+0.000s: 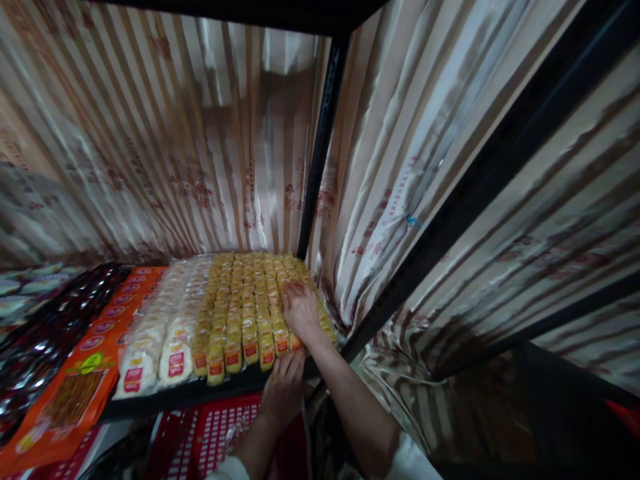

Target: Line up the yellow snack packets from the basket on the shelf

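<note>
Rows of small yellow packaged cakes [250, 307], in clear wrappers with red labels on the front ones, cover the right part of a dark shelf [165, 400]. My right hand [301, 310] lies on top of the rows near their right side, its fingers stretched forward and slightly bent over the packs. Lower and closer to me, my left hand [285, 387] touches the front ends of the rows at the shelf edge, fingertips pointing up. Neither hand shows a pack lifted off the shelf. What lies under the right palm is hidden.
White packaged cakes [176, 353] stand left of the yellow ones, then orange packets [75, 393] and dark shiny packs [55, 327]. A red plastic basket [200, 433] is below the shelf. A black post [323, 140] and a diagonal beam [450, 220] stand before striped curtains [240, 153].
</note>
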`<state>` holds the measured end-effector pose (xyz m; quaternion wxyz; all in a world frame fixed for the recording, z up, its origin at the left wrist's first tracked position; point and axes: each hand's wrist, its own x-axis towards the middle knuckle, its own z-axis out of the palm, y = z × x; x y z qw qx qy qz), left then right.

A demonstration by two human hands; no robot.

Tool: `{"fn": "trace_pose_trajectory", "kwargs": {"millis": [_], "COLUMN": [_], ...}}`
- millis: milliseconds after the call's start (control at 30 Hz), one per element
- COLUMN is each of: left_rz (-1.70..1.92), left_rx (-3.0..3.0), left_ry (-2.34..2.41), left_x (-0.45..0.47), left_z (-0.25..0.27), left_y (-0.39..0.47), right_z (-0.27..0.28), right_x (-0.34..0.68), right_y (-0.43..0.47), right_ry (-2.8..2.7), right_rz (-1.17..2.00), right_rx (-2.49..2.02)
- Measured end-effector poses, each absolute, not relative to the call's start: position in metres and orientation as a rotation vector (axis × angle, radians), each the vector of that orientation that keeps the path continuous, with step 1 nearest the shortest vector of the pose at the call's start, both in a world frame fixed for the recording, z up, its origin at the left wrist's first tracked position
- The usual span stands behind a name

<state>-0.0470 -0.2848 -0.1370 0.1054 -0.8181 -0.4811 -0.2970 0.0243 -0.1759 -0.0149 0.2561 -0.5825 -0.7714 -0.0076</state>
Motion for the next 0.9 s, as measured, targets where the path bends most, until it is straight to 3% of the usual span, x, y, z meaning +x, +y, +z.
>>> {"fn": "trace_pose_trajectory", "kwargs": {"millis": [333, 433, 633, 900], "left_rz": [-0.765, -0.724, -0.759, -0.701], "left_rx": [-2.395, -2.397, -2.337, -2.403], "left_ry": [-1.409, -1.376, -1.262, -1.165], "left_x": [-0.050, -0.052, -0.057, -0.057], "left_z": [-0.143, -0.146, -0.137, -0.135], "left_y": [-0.287, -0.287, -0.289, -0.293], "right_z": [-0.006, -0.023, -0.084, -0.104], "right_x": [0.030, 0.045, 0.064, 0.073], "right_y": [-0.177, -0.221, -0.307, -0.304], "right_ry": [-2.092, -1.922, -1.813, -1.830], "right_rz": [0.037, 0.062, 0.128, 0.210], "right_rx": [-1.450, -1.293, -1.411, -1.411]}}
